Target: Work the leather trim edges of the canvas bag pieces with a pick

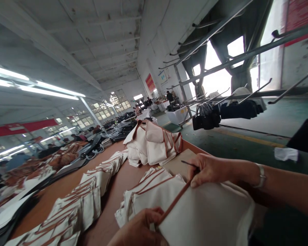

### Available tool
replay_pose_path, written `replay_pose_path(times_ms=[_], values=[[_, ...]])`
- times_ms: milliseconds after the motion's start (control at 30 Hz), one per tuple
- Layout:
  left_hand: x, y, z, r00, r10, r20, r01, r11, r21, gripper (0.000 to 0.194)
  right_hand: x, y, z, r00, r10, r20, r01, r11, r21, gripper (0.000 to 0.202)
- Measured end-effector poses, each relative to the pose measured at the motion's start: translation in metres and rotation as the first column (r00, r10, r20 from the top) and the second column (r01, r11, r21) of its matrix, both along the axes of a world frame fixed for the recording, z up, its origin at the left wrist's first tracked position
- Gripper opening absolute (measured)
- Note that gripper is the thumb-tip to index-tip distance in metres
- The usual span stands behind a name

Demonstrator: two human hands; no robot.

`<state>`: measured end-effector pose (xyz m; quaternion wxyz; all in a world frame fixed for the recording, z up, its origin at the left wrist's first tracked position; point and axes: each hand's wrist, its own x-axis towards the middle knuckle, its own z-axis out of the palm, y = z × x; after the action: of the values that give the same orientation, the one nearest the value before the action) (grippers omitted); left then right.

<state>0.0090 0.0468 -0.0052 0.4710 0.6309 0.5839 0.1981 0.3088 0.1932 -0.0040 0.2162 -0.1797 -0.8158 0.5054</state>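
A white fabric panel [207, 215] with a brown bound edge is stretched between my hands at the lower right. My left hand [143, 227] is closed on the near end of that edge. The far end is pinched in my right hand [207, 169], which wears a bracelet. From the right hand's fingers sticks out a thin dark pointed tool [188, 164]; its handle is hidden, so I cannot tell its kind. Just beyond the panel lies a fanned stack of similar panels [154, 188], partly covered by my hands and the held piece.
A long row of brown-edged white panels [74, 208] runs along the brown table [113, 191] to the left. Farther back sits a pile of white pieces [151, 143]. On the right stands a metal rack [220, 71] with protruding hooks and black bags [206, 116].
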Motion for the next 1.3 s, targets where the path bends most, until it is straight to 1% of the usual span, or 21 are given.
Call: replay_pose_path(times_ms=[100,167,200,233,267,300,333,367,400,500,567,633,700,767,833,900,1000,1067,1133,1200,1300], values=[[-0.004,0.004,0.018,0.998,-0.045,0.035,0.041,0.992,0.115,0.045,0.015,0.023,-0.004,0.993,-0.119,-0.008,0.119,0.980,0.159,0.033],[0.002,0.009,0.022,0.997,-0.069,0.046,0.056,0.969,0.240,0.044,0.017,0.029,-0.009,0.987,-0.161,0.003,0.157,0.963,0.219,0.020],[0.008,0.012,0.022,0.994,-0.100,0.053,0.078,0.946,0.314,0.043,0.015,0.026,-0.010,0.984,-0.176,0.009,0.168,0.953,0.252,0.015],[0.018,0.015,0.020,0.989,-0.133,0.065,0.097,0.916,0.389,0.043,0.011,0.019,-0.010,0.983,-0.183,0.007,0.174,0.946,0.275,0.014],[0.028,0.018,0.017,0.981,-0.175,0.084,0.120,0.886,0.447,0.045,0.005,0.010,-0.010,0.985,-0.172,-0.002,0.166,0.948,0.272,0.018],[0.040,0.021,0.015,0.973,-0.211,0.095,0.143,0.871,0.469,0.044,-0.001,-0.003,-0.008,0.988,-0.152,-0.018,0.152,0.953,0.262,0.023],[0.051,0.023,0.014,0.967,-0.235,0.100,0.162,0.867,0.472,0.044,-0.008,-0.016,-0.006,0.994,-0.095,-0.048,0.103,0.975,0.199,0.028],[0.061,0.025,0.013,0.963,-0.253,0.094,0.185,0.873,0.451,0.040,-0.014,-0.029,-0.004,0.997,-0.022,-0.075,0.032,0.991,0.130,0.028],[0.070,0.027,0.012,0.963,-0.252,0.092,0.191,0.885,0.425,0.037,-0.019,-0.041,-0.002,0.997,0.010,-0.079,-0.001,0.993,0.115,0.028],[0.081,0.027,0.007,0.976,-0.178,0.122,0.127,0.931,0.342,0.046,-0.025,-0.062,-0.004,0.998,-0.050,-0.043,0.054,0.995,0.089,0.031],[0.081,0.026,0.000,0.979,-0.116,0.170,0.067,0.960,0.270,0.052,-0.023,-0.064,-0.010,0.997,-0.077,-0.004,0.077,0.996,0.049,0.028],[0.081,0.024,-0.010,0.969,-0.063,0.238,0.003,0.970,0.243,0.053,-0.019,-0.060,-0.017,0.999,-0.054,0.010,0.053,0.998,0.015,0.020],[0.081,0.023,-0.018,0.958,-0.027,0.284,-0.041,0.972,0.230,0.051,-0.016,-0.057,-0.023,1.000,-0.025,-0.014,0.025,1.000,-0.015,0.012],[0.081,0.023,-0.023,0.952,-0.026,0.305,-0.038,0.979,0.200,0.044,-0.014,-0.055,-0.024,0.998,-0.008,-0.067,0.003,0.998,-0.071,0.009],[0.082,0.023,-0.025,0.935,-0.065,0.349,0.006,0.986,0.169,0.036,-0.012,-0.056,-0.023,0.996,0.002,-0.094,-0.015,0.992,-0.129,0.007],[0.081,0.025,-0.028,0.906,-0.102,0.412,0.042,0.987,0.152,0.031,-0.009,-0.057,-0.021,0.997,0.005,-0.082,-0.018,0.986,-0.164,0.007],[0.080,0.026,-0.035,0.879,-0.078,0.470,0.041,0.995,0.089,0.030,-0.005,-0.058,-0.021,0.999,-0.022,-0.048,0.013,0.983,-0.185,0.008],[0.081,0.027,-0.039,0.878,-0.030,0.477,0.008,0.999,0.048,0.030,-0.003,-0.059,-0.021,0.999,-0.044,-0.028,0.038,0.983,-0.181,0.007],[0.084,0.026,-0.039,0.890,0.012,0.455,-0.040,0.998,0.052,0.028,-0.002,-0.060,-0.021,0.998,-0.067,-0.012,0.064,0.985,-0.162,0.006],[0.088,0.024,-0.036,0.913,0.043,0.406,-0.085,0.993,0.084,0.022,-0.002,-0.061,-0.020,0.997,-0.071,-0.015,0.068,0.987,-0.147,0.008],[0.094,0.022,-0.029,0.946,0.070,0.317,-0.112,0.987,0.114,0.014,-0.004,-0.063,-0.017,0.997,-0.069,-0.041,0.063,0.990,-0.127,0.015]])
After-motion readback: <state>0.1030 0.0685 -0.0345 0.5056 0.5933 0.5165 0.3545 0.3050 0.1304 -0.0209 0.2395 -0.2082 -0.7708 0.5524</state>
